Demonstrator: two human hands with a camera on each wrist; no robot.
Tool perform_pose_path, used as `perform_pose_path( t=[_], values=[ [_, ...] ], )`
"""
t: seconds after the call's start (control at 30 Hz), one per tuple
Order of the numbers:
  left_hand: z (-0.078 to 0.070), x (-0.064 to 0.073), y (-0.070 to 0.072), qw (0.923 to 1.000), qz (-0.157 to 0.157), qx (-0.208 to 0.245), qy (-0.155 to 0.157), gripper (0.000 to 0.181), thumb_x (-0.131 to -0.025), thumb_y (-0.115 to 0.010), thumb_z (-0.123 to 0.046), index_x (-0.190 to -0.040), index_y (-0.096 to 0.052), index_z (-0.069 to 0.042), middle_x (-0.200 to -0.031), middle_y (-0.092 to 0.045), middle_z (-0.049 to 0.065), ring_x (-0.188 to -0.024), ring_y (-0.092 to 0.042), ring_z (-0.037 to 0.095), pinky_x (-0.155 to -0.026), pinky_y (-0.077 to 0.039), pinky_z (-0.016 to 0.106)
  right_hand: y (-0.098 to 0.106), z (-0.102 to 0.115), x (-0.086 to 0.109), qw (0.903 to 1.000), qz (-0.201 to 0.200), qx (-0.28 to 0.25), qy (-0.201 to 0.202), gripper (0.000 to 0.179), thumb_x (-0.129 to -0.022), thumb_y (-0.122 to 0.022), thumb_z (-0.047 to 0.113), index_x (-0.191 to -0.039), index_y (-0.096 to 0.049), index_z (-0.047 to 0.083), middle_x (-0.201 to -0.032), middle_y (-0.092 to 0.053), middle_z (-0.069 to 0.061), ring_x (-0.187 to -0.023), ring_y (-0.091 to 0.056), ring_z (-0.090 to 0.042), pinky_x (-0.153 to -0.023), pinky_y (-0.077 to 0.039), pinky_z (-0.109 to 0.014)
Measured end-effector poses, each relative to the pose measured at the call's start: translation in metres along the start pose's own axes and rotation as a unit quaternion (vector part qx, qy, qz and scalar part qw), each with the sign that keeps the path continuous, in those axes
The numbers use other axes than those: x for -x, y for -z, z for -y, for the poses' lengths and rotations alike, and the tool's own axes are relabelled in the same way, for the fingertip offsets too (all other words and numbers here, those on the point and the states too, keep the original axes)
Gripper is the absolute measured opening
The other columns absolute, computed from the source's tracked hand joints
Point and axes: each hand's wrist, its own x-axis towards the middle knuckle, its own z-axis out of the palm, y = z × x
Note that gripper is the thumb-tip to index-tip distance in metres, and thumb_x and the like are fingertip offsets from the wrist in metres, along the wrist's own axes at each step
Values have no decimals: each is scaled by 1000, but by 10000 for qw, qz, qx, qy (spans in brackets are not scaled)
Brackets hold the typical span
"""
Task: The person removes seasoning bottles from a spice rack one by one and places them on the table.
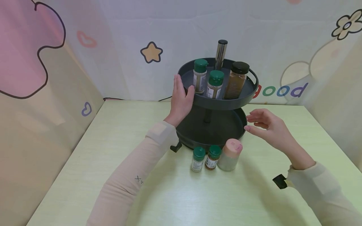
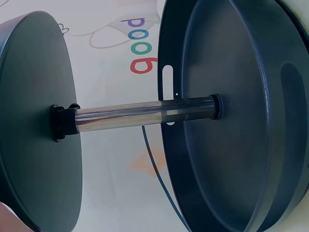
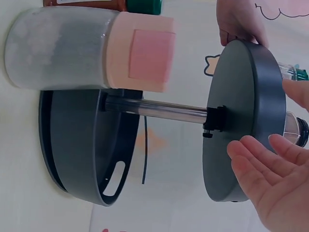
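A dark two-tier turntable rack stands on the table, its upper tray (image 1: pixel 226 105) above the lower tray (image 1: pixel 195 128) on a shiny metal post (image 2: pixel 130 115). My left hand (image 1: pixel 181 102) touches the upper tray's left side, fingers straight and thumb spread at the rim. Off the rack's right side, my right hand (image 1: pixel 270 128) hovers with loosely bent fingers and holds nothing. Two green-capped spice jars, one at the left (image 1: pixel 200 78) and one nearer the front (image 1: pixel 215 86), stand in the upper tray beside a black-lidded brown spice jar (image 1: pixel 237 81).
In front of the rack stand a green-capped pale spice jar (image 1: pixel 197 160), a green-capped reddish one (image 1: pixel 212 159) and a larger pink-lidded jar (image 1: pixel 229 158). A patterned backdrop (image 1: pixel 127 56) rises behind the table (image 1: pixel 169 201). A thin cable (image 2: pixel 157 166) runs behind the rack.
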Motion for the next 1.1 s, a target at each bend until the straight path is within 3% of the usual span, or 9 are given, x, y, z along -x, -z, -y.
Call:
perform_pose_path(
  t=[0.17,0.47,0.77,1.1],
  values=[
    [-1,0,1,10000,29,4,21,67,-91,-32,-37,-143,2,-13,-150,6,-4,-138,3,11,-111,-9,30,5,3,-3,9995,-282,-64,137,43,-82,-61,20,-117,-45,1,-110,-54,-18,-87,-47,16,-77,-38,0],
    [-2,1,1,9999,74,-20,100,68,-91,-32,-38,-143,4,-14,-150,7,-5,-137,3,10,-111,-9,28,14,8,-9,9983,-577,-28,26,44,-81,-62,18,-119,-45,4,-112,-56,-17,-87,-48,17,-76,-38,1],
    [-2,1,1,9999,49,-24,117,67,-91,-32,-38,-143,3,-13,-150,6,-4,-137,2,10,-111,-10,28,22,16,-18,9961,-802,-304,211,40,-80,-63,14,-114,-47,2,-97,-53,22,-88,-51,13,-78,-38,0],
    [-2,2,1,9999,13,-52,115,68,-91,-32,-40,-143,4,-15,-150,7,-7,-137,2,9,-111,-9,27,28,23,-26,9961,-829,-253,189,44,-80,-63,16,-118,-44,3,-106,-54,11,-92,-48,12,-80,-37,0]
  ],
)
